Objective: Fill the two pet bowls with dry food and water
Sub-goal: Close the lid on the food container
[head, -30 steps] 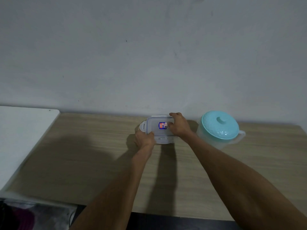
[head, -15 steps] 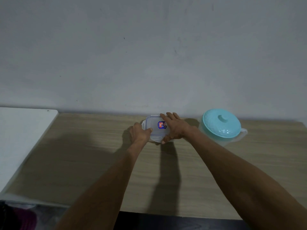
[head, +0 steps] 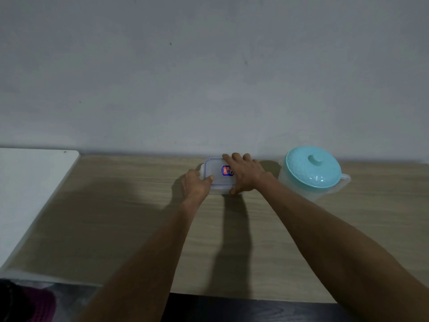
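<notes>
A clear plastic food container [head: 217,176] with a blue-edged lid and a small sticker stands on the wooden table [head: 116,217] close to the wall. My left hand [head: 196,185] grips its left end, thumb lying on the lid. My right hand [head: 245,174] spans the right half of the lid, fingers reaching the far edge and thumb against the near side. A clear water pitcher [head: 312,171] with a turquoise lid stands upright just to the right, apart from my hand. No pet bowl is in view.
A white table [head: 34,182] adjoins the wooden one on the left. The grey wall rises directly behind the container and pitcher. A dark purple item [head: 34,303] lies below the table's near left corner.
My right hand moved from the container's right end to lie across the lid. My left hand shifted round the left end, thumb now on top. The container and pitcher stayed put.
</notes>
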Demonstrator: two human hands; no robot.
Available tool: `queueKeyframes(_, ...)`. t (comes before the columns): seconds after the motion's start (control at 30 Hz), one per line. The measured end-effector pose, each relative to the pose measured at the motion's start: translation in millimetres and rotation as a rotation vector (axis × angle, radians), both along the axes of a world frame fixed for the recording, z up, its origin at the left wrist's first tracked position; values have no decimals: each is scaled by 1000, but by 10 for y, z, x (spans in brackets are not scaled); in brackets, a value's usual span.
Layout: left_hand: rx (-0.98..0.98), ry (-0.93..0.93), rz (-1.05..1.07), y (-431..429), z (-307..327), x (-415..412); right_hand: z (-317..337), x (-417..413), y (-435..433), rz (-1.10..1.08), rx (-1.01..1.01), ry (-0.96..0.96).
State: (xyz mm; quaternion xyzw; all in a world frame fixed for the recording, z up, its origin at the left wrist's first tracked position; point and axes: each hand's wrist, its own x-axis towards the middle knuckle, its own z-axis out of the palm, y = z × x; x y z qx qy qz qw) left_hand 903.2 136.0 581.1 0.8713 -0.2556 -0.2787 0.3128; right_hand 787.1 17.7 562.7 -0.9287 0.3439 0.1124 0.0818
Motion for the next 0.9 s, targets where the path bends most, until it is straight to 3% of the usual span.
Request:
queueKeyframes(0.33,9,6,13,15,-15,-6,16,34,40,-71,50,17)
queueKeyframes(0.43,12,-1,3,24,17,-9,-107,-101,229,-347,217,-279)
queueKeyframes(0.57,1,-18,-2,49,25,-16,-267,-211,470,-668,287,-752)
queueKeyframes(0.9,-58,25,18,68,-43,-2,-249,-174,476,-919,390,-883)
